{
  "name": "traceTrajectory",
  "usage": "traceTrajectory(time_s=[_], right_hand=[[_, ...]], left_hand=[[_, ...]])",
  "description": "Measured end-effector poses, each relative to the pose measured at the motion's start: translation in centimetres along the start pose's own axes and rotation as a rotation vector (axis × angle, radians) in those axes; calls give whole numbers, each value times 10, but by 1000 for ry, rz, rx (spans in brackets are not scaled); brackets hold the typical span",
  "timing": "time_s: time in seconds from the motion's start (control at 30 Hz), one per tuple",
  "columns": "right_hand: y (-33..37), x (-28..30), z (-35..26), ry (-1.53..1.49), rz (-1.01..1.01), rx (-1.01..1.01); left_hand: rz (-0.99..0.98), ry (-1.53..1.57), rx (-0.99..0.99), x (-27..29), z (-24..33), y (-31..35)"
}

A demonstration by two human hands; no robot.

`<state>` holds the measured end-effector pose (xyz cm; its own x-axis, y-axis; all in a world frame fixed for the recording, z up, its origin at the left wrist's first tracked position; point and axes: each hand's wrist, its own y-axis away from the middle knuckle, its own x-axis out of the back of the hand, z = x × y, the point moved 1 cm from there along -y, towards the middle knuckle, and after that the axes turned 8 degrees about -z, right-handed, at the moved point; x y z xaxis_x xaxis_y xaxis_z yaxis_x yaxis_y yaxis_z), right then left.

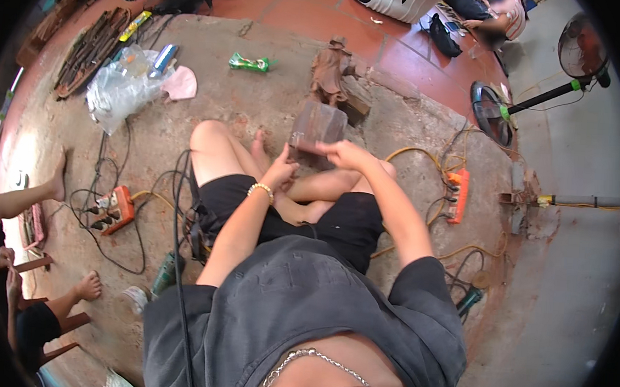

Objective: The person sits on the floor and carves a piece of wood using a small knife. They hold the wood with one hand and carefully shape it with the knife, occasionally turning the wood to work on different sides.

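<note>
I sit cross-legged with both hands just past my shins. My right hand (344,155) is closed on one end of a thin reddish-brown strip (307,146), perhaps wood; its exact kind is too small to tell. At the strip's other end is my left hand (281,169), wearing a beaded bracelet, its fingers closed there with the index finger stretched along. Right beyond my hands stands a dark brownish block (319,125). Behind that block rises a carved reddish-brown figure (329,70) with a hat, a wooden block (355,110) beside its foot.
Orange power strips lie left (114,210) and right (457,195), cords trailing around me. A green power tool (166,275) is by my left hip, another (469,300) at right. A plastic bag (121,90), tool basket (91,52) and fan (582,45) stand farther out. Other people sit nearby.
</note>
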<state>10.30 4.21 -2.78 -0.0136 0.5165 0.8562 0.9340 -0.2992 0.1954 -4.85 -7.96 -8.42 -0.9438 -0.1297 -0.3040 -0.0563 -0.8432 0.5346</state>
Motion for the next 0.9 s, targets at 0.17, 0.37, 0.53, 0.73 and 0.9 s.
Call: traceTrajectory(time_s=[0.17, 0.37, 0.53, 0.73, 0.9], right_hand=[[4, 35, -24, 43, 246, -297], [22, 16, -38, 132, -72, -398], [32, 34, -20, 146, 135, -335], [25, -1, -20, -3, -57, -187], [33, 21, -21, -42, 353, -437]], left_hand=[[-32, 23, 19, 3, -1, 4], [-18, -1, 11, 0, 6, 3], [-16, -7, 28, -3, 8, 14], [-51, 10, 4, 2, 7, 5], [-42, -60, 7, 5, -3, 0]])
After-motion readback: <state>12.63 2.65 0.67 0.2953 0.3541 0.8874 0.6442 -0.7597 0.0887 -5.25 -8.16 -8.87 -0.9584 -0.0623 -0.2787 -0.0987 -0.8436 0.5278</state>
